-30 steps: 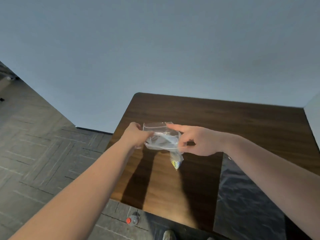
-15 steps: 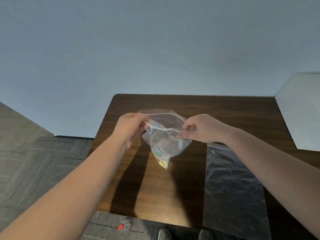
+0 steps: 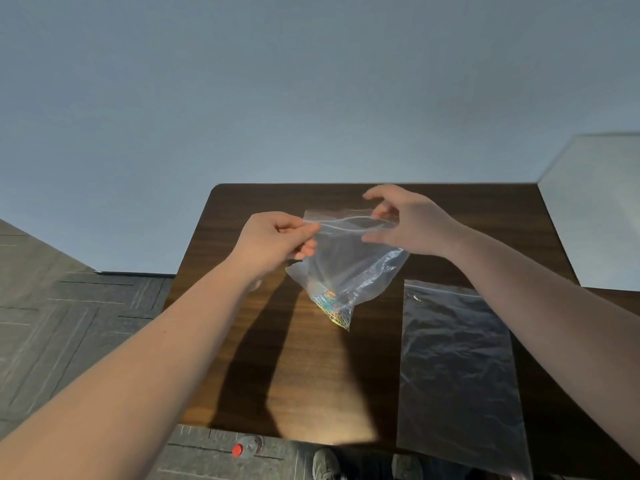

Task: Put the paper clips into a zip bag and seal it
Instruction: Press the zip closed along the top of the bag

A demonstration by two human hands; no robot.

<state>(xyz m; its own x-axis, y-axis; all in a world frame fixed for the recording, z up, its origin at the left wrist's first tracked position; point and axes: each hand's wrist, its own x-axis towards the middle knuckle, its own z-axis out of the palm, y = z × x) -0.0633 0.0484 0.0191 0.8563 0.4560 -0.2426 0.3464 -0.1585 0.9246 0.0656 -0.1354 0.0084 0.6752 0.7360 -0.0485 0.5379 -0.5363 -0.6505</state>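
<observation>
Left hand (image 3: 273, 240): grip pressed together, thumb and forefinger pinching the left end of the zip strip of the bag (image 3: 346, 265), other fingers curled under it. Right hand (image 3: 408, 223): grip part closed, thumb and fingers (image 3: 381, 213) nipping the right end of the same strip, forefinger lifted and arched above at 12 o'clock. Strip stretched nearly level between the two grips, sagging a little in the middle; cannot tell whether the mouth is pressed fully shut along its length.

Bag clear, held up off the surface (image 3: 301, 375), hanging down from both grips toward 6 o'clock, body crumpled and tapering to a low corner. Clips (image 3: 332, 306) gathered in that corner, a small many-coloured heap, well below both grips and nearer the left one's side, at about 5 o'clock from the left hand and 7 o'clock from the right. No clips seen loose on the wood.

Second bag (image 3: 457, 365) lying flat on the surface at 4 o'clock from the held bag, apart from it, under the right forearm, its near end reaching over the surface's near edge. Surface dark brown wood, rounded corner at its far left. Below the near edge, on the floor (image 3: 69, 323): a red-capped item (image 3: 242, 448) at 7 o'clock, and shoes (image 3: 325, 465) at 6 o'clock.
</observation>
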